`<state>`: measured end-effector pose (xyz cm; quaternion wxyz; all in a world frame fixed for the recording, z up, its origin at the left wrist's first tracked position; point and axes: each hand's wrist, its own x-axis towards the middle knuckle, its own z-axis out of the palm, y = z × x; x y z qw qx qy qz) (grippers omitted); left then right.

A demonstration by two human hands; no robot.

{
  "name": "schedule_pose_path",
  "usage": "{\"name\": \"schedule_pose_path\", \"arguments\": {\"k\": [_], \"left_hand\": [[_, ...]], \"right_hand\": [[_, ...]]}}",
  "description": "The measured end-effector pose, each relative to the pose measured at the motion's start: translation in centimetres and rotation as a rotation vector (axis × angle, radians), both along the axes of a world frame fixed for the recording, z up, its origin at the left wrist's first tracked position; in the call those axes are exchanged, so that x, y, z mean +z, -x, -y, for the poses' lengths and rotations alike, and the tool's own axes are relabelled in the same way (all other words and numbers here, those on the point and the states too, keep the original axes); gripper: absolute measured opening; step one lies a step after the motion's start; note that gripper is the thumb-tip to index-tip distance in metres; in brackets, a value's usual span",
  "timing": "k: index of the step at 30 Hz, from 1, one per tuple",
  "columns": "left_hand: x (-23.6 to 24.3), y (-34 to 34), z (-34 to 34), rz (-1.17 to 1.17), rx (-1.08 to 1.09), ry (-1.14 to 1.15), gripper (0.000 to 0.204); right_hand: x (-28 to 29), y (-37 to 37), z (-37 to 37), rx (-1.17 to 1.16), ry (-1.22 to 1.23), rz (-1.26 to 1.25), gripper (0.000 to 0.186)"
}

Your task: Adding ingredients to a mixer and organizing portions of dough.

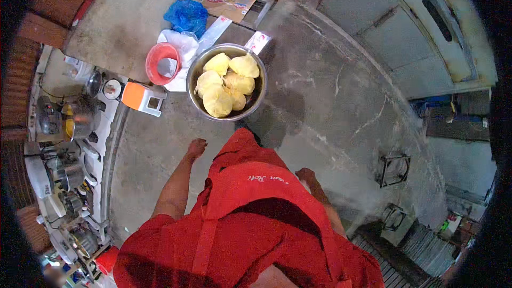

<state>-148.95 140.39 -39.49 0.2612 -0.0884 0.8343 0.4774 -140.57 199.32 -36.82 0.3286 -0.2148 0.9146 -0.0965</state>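
Two hands [198,148] [305,176], bowl [258,94], lettered apron [245,184], printed cardboard [230,4]

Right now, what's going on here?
A person in a red cloth apron stands facing a round silver metal bowl of rounded pale-yellow bundles. The bare left hand and bare right hand are both clear of it, with nothing visibly held. A round red plastic tub sits left of the bowl.
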Motion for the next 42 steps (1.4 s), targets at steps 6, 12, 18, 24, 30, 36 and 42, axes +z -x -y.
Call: {"name": "schedule_pose_path", "arguments": {"k": [6,12,18,24,30,36,42], "left_hand": [[2.3,6.4,-1.8,0.494,0.38,-0.01,0.02],[-1.0,11.8,-2.1,-0.244,-0.1,0.13,0.024],[2.0,15.6,-6.1,0.339,0.621,-0.271,0.026],[-0.3,16.7,-10.2,0.272,0.734,-0.143,0.029],[1.8,19.8,-19.6,0.302,1.009,-0.463,0.034],[2.1,20.0,-24.8,0.387,1.054,-0.434,0.037],[-2.6,19.4,-22.3,0.479,1.36,-0.499,0.038]], "right_hand": [[3.5,7.5,2.4,-0.255,0.112,0.169,0.028],[3.8,16.6,1.5,-0.252,0.157,-0.086,0.031],[6.6,26.2,1.8,-0.453,-0.017,0.265,0.046],[3.3,34.1,-5.3,-0.443,0.215,0.134,0.039],[0.4,47.2,-18.9,0.19,-0.121,0.02,0.032],[2.8,60.9,-17.0,0.631,-0.271,-0.138,0.029],[1.7,69.4,-7.3,0.561,-0.023,-0.049,0.026]]}}
